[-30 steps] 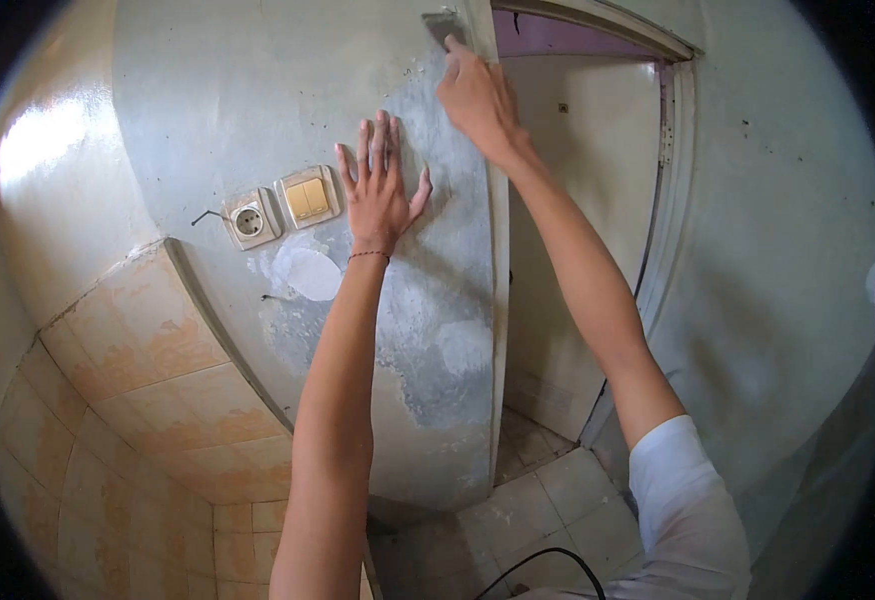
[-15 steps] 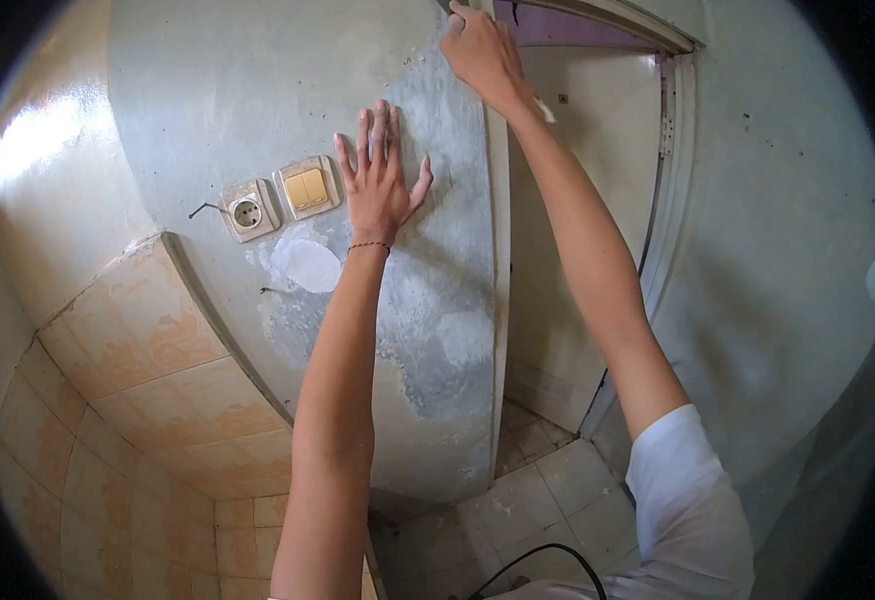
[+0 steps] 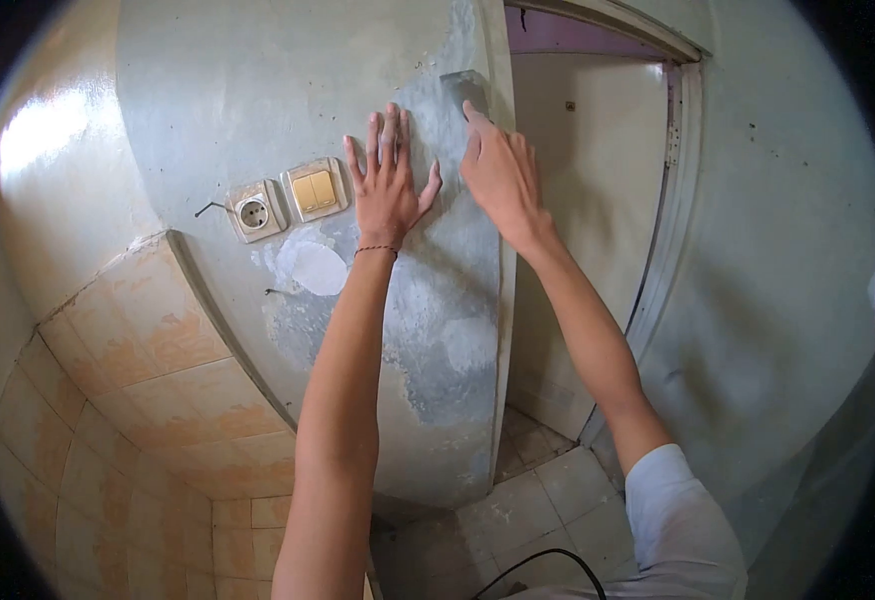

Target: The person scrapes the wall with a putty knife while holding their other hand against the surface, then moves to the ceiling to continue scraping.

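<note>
My left hand (image 3: 388,185) lies flat on the patchy grey wall (image 3: 258,80), fingers spread, with a thin bracelet at the wrist. My right hand (image 3: 503,175) presses a small grey sanding pad (image 3: 465,90) against the wall near the door-frame edge, just right of the left hand. The plaster around both hands is worn, with darker grey and white filler patches (image 3: 308,265).
A wall socket (image 3: 255,212) and a yellowed light switch (image 3: 315,190) sit left of my left hand. Beige tiles (image 3: 148,340) cover the lower left wall. An open doorway (image 3: 588,200) is on the right. A black cable (image 3: 548,565) lies on the tiled floor below.
My right hand came down from the top of the wall edge with the pad, stopping level with my left hand. The left hand stayed flat on the wall.
</note>
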Demonstrator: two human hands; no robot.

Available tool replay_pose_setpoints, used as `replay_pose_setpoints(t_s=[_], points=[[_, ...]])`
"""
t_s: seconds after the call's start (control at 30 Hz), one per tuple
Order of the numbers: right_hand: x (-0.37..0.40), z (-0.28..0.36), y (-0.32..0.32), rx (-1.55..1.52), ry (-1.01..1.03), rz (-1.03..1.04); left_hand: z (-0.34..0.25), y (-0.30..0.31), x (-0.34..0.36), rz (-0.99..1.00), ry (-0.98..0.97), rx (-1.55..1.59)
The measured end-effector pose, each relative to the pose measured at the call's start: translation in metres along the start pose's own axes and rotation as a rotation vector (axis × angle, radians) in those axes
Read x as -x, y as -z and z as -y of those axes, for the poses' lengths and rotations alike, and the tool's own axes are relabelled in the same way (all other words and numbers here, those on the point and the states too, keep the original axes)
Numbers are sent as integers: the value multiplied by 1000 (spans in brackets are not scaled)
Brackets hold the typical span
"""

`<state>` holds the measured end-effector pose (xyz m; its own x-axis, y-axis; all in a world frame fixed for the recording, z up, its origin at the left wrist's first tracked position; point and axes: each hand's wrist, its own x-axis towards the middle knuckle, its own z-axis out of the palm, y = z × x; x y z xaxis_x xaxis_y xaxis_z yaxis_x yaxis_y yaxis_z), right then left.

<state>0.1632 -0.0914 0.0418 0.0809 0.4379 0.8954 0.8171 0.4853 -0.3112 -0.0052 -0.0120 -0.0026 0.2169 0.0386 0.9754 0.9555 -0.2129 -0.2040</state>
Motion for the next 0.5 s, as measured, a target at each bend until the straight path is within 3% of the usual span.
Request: replay_pose_setpoints(t_s=[0.1, 0.43, 0.5], points=[[-20, 1, -5, -68, 125, -132, 0, -1, 0, 10, 2, -31], [-25, 18, -4, -59, 89, -91, 0, -3, 1, 2, 9, 2], [-21, 16, -10, -30, 131, -196, -1, -3, 1, 12, 13, -9]])
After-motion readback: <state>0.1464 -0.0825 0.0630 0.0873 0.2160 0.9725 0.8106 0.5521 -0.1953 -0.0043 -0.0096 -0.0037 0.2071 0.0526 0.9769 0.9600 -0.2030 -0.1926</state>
